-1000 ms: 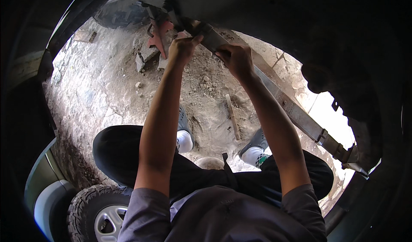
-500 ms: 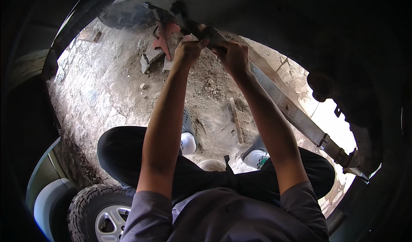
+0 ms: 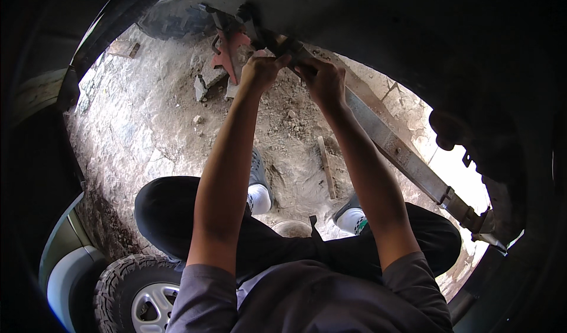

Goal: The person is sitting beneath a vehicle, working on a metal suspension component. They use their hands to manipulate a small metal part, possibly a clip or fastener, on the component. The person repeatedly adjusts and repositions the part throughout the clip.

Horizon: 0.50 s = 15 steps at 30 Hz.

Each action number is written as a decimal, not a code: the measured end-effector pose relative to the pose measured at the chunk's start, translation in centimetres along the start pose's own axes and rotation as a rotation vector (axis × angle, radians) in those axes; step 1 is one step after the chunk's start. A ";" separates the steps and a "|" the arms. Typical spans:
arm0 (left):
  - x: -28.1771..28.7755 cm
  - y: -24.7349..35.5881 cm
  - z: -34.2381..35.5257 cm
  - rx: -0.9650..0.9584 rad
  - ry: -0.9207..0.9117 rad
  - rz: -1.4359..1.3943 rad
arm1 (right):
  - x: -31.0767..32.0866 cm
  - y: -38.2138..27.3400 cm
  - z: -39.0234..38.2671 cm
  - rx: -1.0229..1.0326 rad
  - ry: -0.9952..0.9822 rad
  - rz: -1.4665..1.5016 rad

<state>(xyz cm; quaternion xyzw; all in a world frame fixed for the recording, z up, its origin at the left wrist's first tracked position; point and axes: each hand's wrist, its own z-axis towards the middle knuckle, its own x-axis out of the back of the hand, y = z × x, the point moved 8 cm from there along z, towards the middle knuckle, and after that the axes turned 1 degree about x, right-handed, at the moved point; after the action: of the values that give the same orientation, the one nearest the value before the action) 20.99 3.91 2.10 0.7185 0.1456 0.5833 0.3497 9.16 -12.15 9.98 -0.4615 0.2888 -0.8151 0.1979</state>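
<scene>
Well, both hands are up near the far end of a long gray metal bar (image 3: 393, 145). The bar slants down to the right, past a metal band (image 3: 446, 196), to a dark end part (image 3: 485, 225), and it looks joined on there. The far end seems to be where the work is half done, but I can't see if it is tight or loose, so I can't say how much is left. The left hand (image 3: 263, 73) is curled, its thumb pointing toward the right hand (image 3: 325, 81), which bends in close to the bar. I can't tell what either one holds, because the fingers are mostly hidden. Past them, it gets dark near a red stand (image 3: 230, 56). A sleeve (image 3: 204, 300) covers some of the wheel (image 3: 144, 306).
</scene>
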 end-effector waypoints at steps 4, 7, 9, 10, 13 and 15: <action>0.6 -0.7 -0.1 -0.021 0.128 0.010 | 0.1 -0.3 -0.7 0.024 -0.022 -0.024; -0.1 1.3 -1.1 0.048 -0.028 -0.018 | 0.0 1.0 -0.7 0.047 -0.033 -0.051; 0.7 2.2 -1.7 0.089 -0.022 -0.034 | -0.1 0.4 0.2 0.074 0.003 0.009; 1.1 2.3 -1.8 0.109 -0.013 -0.041 | -0.3 -0.1 0.4 0.027 -0.019 0.001; 1.6 1.7 -1.3 0.022 0.008 -0.018 | -1.0 -0.6 0.5 -0.040 -0.077 -0.002; 1.3 0.9 -1.1 0.079 -0.005 -0.017 | -0.5 -0.6 -0.2 -0.026 -0.076 -0.058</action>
<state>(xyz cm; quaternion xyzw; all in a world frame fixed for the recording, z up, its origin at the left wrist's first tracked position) 20.17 4.46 3.72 0.7319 0.1739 0.5722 0.3265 9.16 -11.30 9.97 -0.5028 0.2779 -0.7987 0.1789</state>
